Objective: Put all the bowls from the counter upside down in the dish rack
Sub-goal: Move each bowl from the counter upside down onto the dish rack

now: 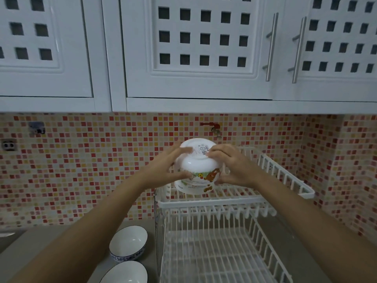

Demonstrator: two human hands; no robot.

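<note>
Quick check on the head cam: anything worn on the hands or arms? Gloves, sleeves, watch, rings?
Nothing worn that shows. The left hand and right hand are bare, with no gloves, and no rings can be made out. Both forearms are uncovered from wrist to the frame's lower edge: no sleeves, watch, bracelet or markings in view. Anything above the elbows is out of frame.

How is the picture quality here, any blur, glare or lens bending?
Head view: dim, even light, soft overall; wide-angle bending curves the cabinets and splays the dish rack; the cartoon bowl held upside down by left hand and right hand is slightly smeared; small glare spots sit in the counter bowl.
</note>
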